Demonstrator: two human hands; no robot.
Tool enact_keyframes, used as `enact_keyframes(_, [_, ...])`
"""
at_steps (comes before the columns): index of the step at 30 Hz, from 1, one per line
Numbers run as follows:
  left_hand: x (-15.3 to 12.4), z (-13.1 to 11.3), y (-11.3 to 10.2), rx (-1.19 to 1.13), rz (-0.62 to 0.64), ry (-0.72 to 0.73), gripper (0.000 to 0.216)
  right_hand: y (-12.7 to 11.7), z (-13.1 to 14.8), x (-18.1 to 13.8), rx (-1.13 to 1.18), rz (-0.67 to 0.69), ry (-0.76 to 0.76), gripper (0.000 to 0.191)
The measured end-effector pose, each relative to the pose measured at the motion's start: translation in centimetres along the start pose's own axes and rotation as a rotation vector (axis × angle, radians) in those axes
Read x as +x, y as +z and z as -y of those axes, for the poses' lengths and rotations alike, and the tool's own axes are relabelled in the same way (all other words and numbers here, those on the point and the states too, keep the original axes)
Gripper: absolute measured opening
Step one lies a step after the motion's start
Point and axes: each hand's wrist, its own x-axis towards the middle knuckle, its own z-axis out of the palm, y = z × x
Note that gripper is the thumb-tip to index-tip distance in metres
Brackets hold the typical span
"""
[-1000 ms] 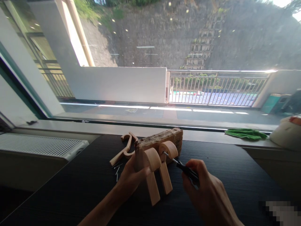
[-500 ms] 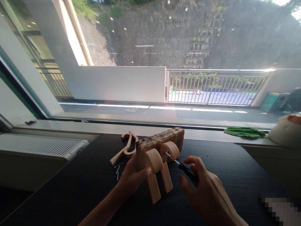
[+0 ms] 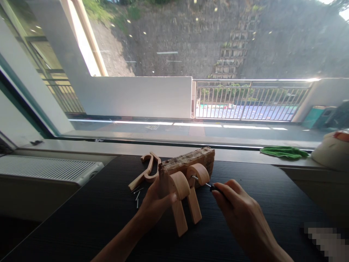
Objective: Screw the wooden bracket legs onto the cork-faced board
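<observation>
A rough-barked wooden board stands on edge on the dark table, with two curved wooden hooks against its near face. My left hand is closed around the board's left end and the nearer hook, the thumb pressing on the hook. In my right hand is a screwdriver with a dark handle, fingers wrapped round it. Its metal shaft reaches into the curve of the right hook; the tip's contact point is too small to make out.
Behind my left hand lie more curved wooden hooks, with several screws on the table. A green cloth rests on the windowsill beside a pale pot. A radiator is at left.
My right hand's fingers, loose and spread around the screwdriver handle before, have closed around it. My left hand, the board and the hooks keep nearly the same place.
</observation>
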Motion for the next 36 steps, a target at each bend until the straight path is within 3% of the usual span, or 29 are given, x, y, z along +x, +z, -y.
enact_keyframes(8, [-0.1,-0.1,0.2,-0.002,-0.002,-0.009,0.049,0.3,0.6,-0.4,0.106,0.02,0.128,0.028])
enact_keyframes(13, [-0.3,-0.5,0.7,-0.068,-0.048,-0.008,0.054,0.5,0.1,-0.2,0.091,-0.07,0.033,0.013])
enact_keyframes(17, [-0.2,-0.5,0.5,-0.052,-0.044,-0.033,0.054,0.2,-0.1,0.0,0.051,-0.089,-0.024,0.016])
enact_keyframes(21, [-0.1,-0.2,0.6,-0.04,-0.065,-0.03,0.05,0.0,0.2,-0.1,-0.013,-0.024,-0.029,0.019])
enact_keyframes(25, [-0.2,-0.1,1.2,-0.209,-0.115,-0.089,0.046,0.0,0.6,-0.2,0.006,0.042,0.008,0.023])
enact_keyframes(29, [-0.7,-0.5,1.8,-0.403,-0.031,-0.22,0.033,0.0,1.1,-0.3,-0.022,0.031,0.068,0.014])
enact_keyframes(36, [-1.1,-0.4,2.1,-0.491,-0.006,-0.294,0.044,1.1,2.5,-0.8,0.031,0.133,0.066,0.024])
